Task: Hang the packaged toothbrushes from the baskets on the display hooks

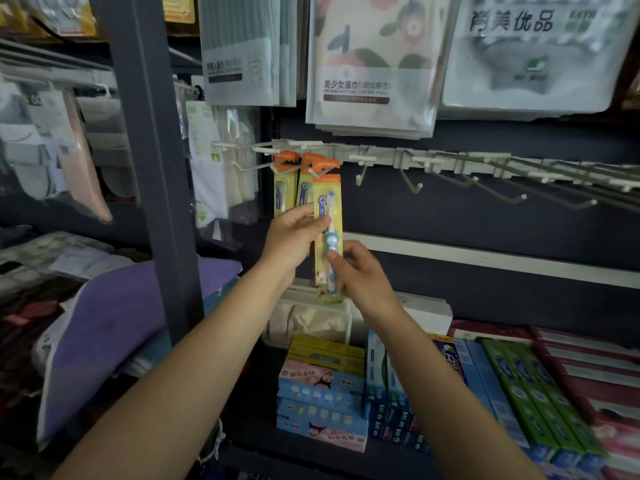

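Spanning the dark back wall, a long pale rail of metal display hooks [450, 162] runs from the centre off to the right, most of its prongs bare. Above it hang large clear-bagged towels with printed labels [372, 64]. Below, on the near shelf, lie stacked blue, green and pink toothpaste boxes [512, 382]. Both forearms reach up from the near edge. The left hand [294, 237] pinches the left edge of a yellow-and-orange carded toothbrush pack [328, 237] around its middle, thumb on the front; the right hand [360, 271] grips the pack's lower part. The pack stands upright, its orange top at the hook left of centre. Just behind it on the left hang two more yellow toothbrush packs [291, 188].
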Action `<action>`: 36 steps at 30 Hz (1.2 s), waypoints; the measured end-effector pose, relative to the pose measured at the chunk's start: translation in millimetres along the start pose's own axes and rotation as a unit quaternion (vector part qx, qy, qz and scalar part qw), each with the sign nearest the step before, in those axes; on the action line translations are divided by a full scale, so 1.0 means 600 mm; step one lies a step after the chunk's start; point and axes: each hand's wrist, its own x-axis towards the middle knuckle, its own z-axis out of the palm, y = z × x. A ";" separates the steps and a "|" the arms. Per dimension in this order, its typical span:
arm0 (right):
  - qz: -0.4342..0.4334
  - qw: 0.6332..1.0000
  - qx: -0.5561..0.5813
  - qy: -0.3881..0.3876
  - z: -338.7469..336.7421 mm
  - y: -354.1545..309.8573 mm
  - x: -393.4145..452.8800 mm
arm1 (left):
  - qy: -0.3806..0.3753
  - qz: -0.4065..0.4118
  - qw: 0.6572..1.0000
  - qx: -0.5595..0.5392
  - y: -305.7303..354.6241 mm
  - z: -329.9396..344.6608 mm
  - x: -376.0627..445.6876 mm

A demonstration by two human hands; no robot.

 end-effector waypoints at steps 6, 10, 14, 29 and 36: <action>0.085 0.994 0.019 -0.066 -0.006 0.039 0.006 | 0.025 -0.007 0.999 0.029 -0.034 -0.002 0.013; 0.090 0.996 0.017 -0.014 0.004 0.051 0.039 | 0.027 -0.037 0.998 0.037 -0.075 -0.017 0.011; 0.103 0.994 0.016 0.016 0.015 0.054 0.075 | 0.048 -0.068 0.995 0.048 -0.096 -0.021 0.020; 0.176 0.984 0.002 0.012 -0.031 0.121 0.077 | 0.122 -0.116 0.980 0.110 -0.178 -0.015 -0.002; 0.054 0.993 -0.107 0.001 -0.104 0.125 -0.109 | 0.048 -0.038 0.958 0.279 -0.175 -0.021 -0.181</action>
